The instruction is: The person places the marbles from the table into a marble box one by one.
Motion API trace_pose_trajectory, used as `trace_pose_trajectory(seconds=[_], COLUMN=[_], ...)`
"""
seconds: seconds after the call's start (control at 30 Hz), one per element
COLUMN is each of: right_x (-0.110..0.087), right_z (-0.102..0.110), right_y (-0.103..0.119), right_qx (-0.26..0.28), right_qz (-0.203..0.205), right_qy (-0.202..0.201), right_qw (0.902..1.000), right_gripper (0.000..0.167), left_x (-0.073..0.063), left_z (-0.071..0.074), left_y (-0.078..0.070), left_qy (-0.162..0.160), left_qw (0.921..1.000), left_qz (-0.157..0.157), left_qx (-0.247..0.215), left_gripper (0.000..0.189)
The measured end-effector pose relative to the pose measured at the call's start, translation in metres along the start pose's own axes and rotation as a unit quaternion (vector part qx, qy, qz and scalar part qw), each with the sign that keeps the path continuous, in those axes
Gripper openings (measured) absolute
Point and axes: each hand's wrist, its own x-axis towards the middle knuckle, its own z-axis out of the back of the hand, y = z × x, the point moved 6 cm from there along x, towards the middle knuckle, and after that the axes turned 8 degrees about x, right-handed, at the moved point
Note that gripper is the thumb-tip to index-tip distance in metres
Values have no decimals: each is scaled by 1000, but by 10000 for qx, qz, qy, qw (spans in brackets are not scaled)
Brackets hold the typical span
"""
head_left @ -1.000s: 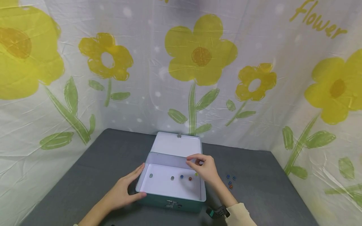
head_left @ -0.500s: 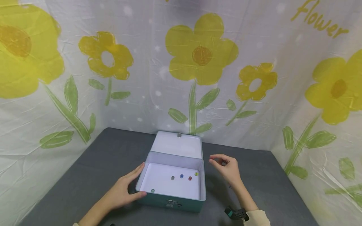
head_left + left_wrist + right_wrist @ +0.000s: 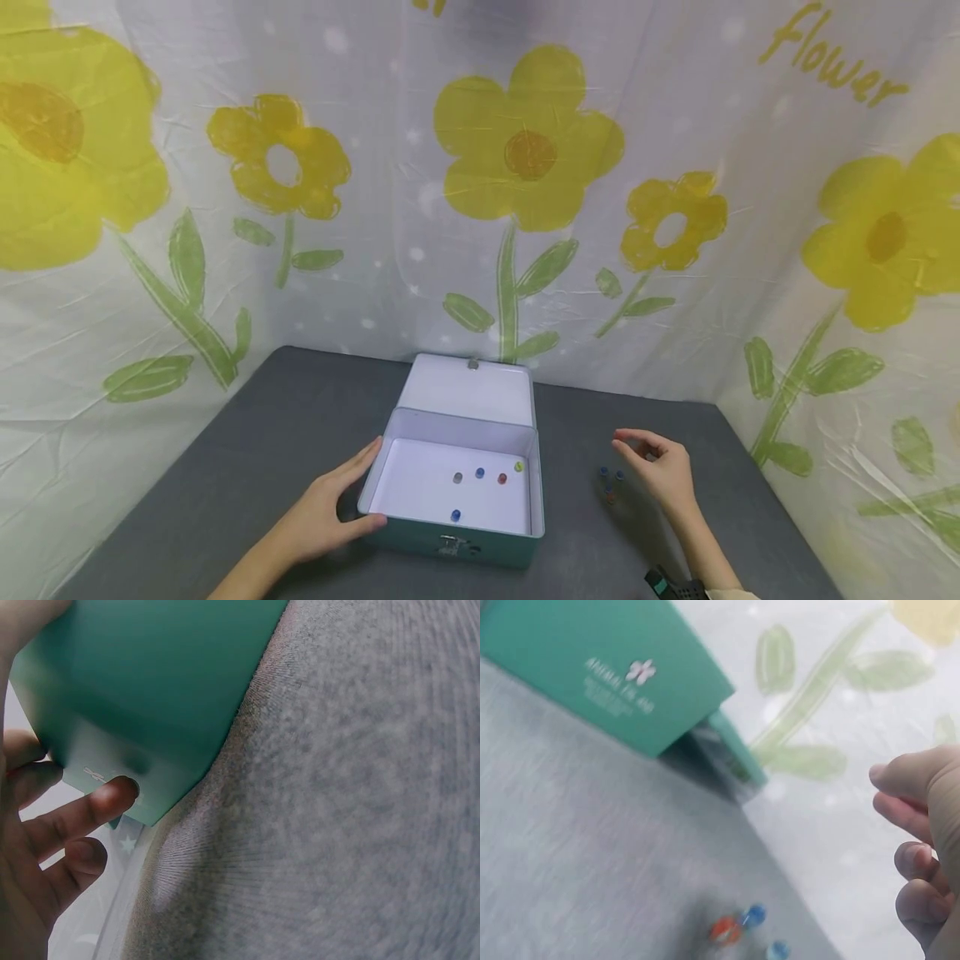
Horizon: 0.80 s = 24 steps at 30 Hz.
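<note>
Right hand [image 3: 663, 473] shifted outward, fingers narrowed, nothing seen held; box [image 3: 420, 537] gripped by left hand [image 3: 321, 512]. Five marbles [image 3: 480, 472] boxed, four [image 3: 604, 472] left outside.

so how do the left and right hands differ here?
The left hand grips the box by its left side; the right hand hovers clear of it, near the loose beads on the table, no bead visible in it. The left hand spreads wide; the right hand is curled in. Both are ungloved.

Before you, the dark grey table [image 3: 300, 417] carries an open green box [image 3: 408, 538] mid-table and, to its right, small blue pieces [image 3: 619, 476] near an orange piece [image 3: 611, 499].
</note>
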Motion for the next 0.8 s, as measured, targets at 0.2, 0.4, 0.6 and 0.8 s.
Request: trace_pose_trajectory(seconds=[0.2, 0.4, 0.6, 0.8], right_x=[-12, -21, -27, -32], right_z=[2, 6, 6, 4], right_y=[-32, -54, -65, -72], right_qx=[-333, -606, -745, -865], right_qz=[-748, -1121, -1268, -1427], right_qy=[137, 35, 213, 402], right_qw=[9965, 9918, 9889, 9852], right_gripper=[17, 19, 23, 21], left_x=[1, 1, 1, 2], left_z=[-1, -1, 0, -1], left_y=[1, 0, 0, 0], left_qy=[13, 26, 2, 70], left_qw=[10000, 10000, 10000, 9999], left_qz=[27, 26, 66, 88], left_qx=[12, 8, -23, -45], left_gripper=[100, 100, 99, 99])
